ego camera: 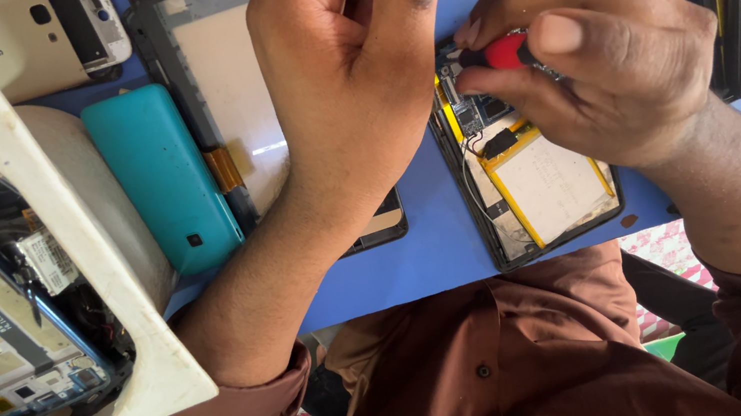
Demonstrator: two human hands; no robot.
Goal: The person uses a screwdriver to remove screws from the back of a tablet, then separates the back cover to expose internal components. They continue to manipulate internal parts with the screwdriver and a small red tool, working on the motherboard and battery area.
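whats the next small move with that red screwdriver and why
Probably keep turning the red-handled screwdriver in place: the right hand pinches it with its tip at the opened tablet's circuit board, while the left hand steadies beside it.

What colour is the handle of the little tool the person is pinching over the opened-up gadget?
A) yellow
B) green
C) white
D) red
D: the right hand pinches a small screwdriver with a red handle between thumb and fingers, right above the opened device lying on the blue table.
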